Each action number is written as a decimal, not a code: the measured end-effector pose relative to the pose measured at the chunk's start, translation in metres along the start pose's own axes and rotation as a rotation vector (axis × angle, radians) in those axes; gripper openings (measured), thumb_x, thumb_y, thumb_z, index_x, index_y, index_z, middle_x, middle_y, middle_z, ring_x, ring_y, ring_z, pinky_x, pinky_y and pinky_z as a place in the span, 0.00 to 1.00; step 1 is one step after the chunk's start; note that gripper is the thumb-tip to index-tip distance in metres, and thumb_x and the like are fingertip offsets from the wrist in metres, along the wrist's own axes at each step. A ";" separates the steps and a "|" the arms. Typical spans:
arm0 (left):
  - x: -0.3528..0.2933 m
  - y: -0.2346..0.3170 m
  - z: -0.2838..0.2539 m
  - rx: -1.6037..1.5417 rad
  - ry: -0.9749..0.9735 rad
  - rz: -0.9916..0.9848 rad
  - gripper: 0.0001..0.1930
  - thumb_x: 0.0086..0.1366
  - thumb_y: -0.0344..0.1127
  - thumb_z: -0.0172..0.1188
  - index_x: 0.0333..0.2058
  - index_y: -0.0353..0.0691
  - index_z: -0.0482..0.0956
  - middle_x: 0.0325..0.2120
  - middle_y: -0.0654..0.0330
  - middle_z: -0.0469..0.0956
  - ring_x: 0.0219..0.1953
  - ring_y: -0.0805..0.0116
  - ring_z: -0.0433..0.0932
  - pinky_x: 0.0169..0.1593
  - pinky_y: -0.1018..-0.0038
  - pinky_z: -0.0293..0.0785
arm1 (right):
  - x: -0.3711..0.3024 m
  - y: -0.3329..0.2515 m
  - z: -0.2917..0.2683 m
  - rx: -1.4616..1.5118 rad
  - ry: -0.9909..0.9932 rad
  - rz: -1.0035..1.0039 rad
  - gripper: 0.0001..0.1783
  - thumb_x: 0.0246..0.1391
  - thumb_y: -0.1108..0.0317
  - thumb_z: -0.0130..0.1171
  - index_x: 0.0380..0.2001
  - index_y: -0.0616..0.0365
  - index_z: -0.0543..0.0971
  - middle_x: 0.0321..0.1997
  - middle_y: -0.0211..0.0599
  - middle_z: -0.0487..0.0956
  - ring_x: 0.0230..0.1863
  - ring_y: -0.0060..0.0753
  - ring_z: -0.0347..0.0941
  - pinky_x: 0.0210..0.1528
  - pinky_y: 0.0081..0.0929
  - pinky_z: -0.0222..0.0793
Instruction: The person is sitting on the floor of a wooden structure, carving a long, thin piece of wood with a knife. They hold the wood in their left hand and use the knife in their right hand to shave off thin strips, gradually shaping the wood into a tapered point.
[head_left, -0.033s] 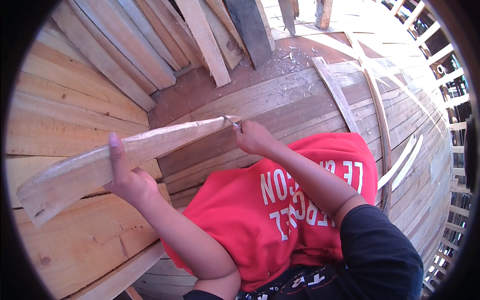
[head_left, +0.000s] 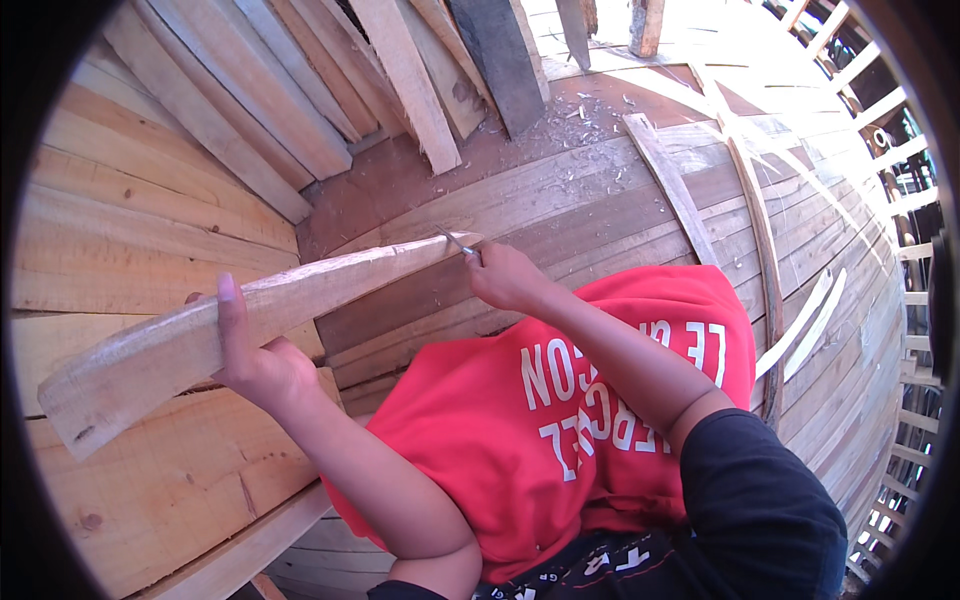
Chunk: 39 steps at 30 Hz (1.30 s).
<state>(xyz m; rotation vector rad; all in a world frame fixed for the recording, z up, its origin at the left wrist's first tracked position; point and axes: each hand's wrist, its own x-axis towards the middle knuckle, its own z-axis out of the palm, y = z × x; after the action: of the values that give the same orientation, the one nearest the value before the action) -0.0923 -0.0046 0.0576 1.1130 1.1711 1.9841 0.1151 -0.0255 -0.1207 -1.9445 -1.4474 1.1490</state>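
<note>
A long piece of wood point(head_left: 290, 290), broad and square-ended at the left, narrows to a pale, shaved tip at the right. My left hand point(head_left: 265, 355) grips its wide part, thumb up along the near face and fingers mostly hidden behind. At the narrow tip, my right hand point(head_left: 503, 275) is closed around a small knife point(head_left: 456, 240). The thin blade lies across the tip's upper edge, slanting up and left; the handle is hidden in my fist. Red cloth point(head_left: 560, 390) with white lettering covers my lap, beneath both forearms.
Several boards point(head_left: 240, 90) lean at the upper left. Light wooden planks point(head_left: 150, 480) are stacked at the left. Wood shavings point(head_left: 590, 120) litter the plank floor point(head_left: 560, 215). Loose strips point(head_left: 672, 185) lie to the right, and a slatted barrier point(head_left: 905, 290) runs along the right rim.
The knife blade has swung a little, its point now further left and higher. The wood's wide end has shifted slightly right and down. Both hands keep their hold.
</note>
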 end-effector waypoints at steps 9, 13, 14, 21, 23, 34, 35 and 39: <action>-0.010 0.003 0.011 -0.382 -0.240 -0.094 0.11 0.63 0.39 0.54 0.40 0.40 0.69 0.37 0.59 0.68 0.41 0.61 0.71 0.50 0.61 0.66 | 0.009 0.006 -0.011 -0.003 -0.035 0.195 0.39 0.65 0.45 0.30 0.38 0.73 0.79 0.42 0.66 0.78 0.49 0.68 0.73 0.55 0.52 0.67; -0.014 -0.004 0.002 -0.591 -0.445 -0.063 0.12 0.63 0.43 0.55 0.37 0.41 0.66 0.33 0.61 0.65 0.34 0.68 0.65 0.45 0.66 0.63 | -0.001 -0.011 -0.022 -0.042 0.040 0.166 0.41 0.66 0.43 0.27 0.37 0.73 0.80 0.41 0.68 0.78 0.49 0.69 0.73 0.55 0.53 0.66; -0.019 -0.004 0.004 -0.627 -0.454 -0.054 0.13 0.63 0.43 0.55 0.36 0.42 0.65 0.31 0.62 0.63 0.33 0.69 0.63 0.44 0.67 0.62 | -0.005 -0.017 -0.023 -0.054 0.067 0.165 0.42 0.66 0.43 0.27 0.36 0.73 0.79 0.41 0.68 0.78 0.48 0.68 0.73 0.54 0.53 0.66; -0.020 -0.021 0.018 -0.588 -0.329 -0.128 0.13 0.61 0.45 0.56 0.33 0.43 0.66 0.26 0.64 0.63 0.29 0.70 0.61 0.41 0.68 0.61 | 0.017 0.035 -0.018 -0.321 0.148 -0.042 0.27 0.62 0.53 0.37 0.42 0.66 0.77 0.41 0.68 0.77 0.44 0.69 0.75 0.51 0.55 0.69; -0.019 -0.023 0.013 -0.565 -0.284 -0.126 0.14 0.60 0.46 0.57 0.31 0.43 0.66 0.26 0.64 0.63 0.28 0.70 0.61 0.40 0.69 0.61 | 0.010 0.021 -0.009 -0.383 0.131 -0.165 0.24 0.60 0.55 0.39 0.40 0.65 0.77 0.39 0.66 0.78 0.41 0.69 0.75 0.48 0.55 0.71; -0.025 -0.027 0.013 -0.592 -0.765 -0.025 0.12 0.60 0.48 0.58 0.33 0.47 0.71 0.26 0.66 0.68 0.28 0.72 0.65 0.39 0.69 0.60 | 0.014 0.017 -0.016 -0.067 0.250 0.020 0.28 0.60 0.53 0.39 0.31 0.67 0.80 0.36 0.64 0.79 0.38 0.68 0.76 0.45 0.55 0.72; -0.025 -0.026 0.015 -0.591 -0.789 -0.006 0.12 0.59 0.48 0.58 0.33 0.48 0.71 0.26 0.66 0.69 0.28 0.72 0.65 0.39 0.69 0.60 | 0.019 0.013 -0.018 -0.025 0.288 0.057 0.27 0.60 0.53 0.39 0.30 0.67 0.79 0.35 0.64 0.79 0.38 0.68 0.76 0.45 0.55 0.72; -0.021 -0.028 0.005 -0.587 -0.739 -0.009 0.13 0.59 0.48 0.59 0.34 0.47 0.71 0.26 0.66 0.68 0.28 0.73 0.65 0.39 0.68 0.60 | 0.003 -0.007 -0.014 -0.011 0.278 0.031 0.27 0.59 0.55 0.39 0.27 0.67 0.80 0.32 0.64 0.79 0.38 0.68 0.77 0.45 0.56 0.72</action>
<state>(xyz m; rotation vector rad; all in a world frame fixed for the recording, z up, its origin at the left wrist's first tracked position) -0.0764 -0.0065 0.0259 1.3171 0.1906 1.5163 0.1233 -0.0183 -0.1086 -2.0458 -1.2826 0.8434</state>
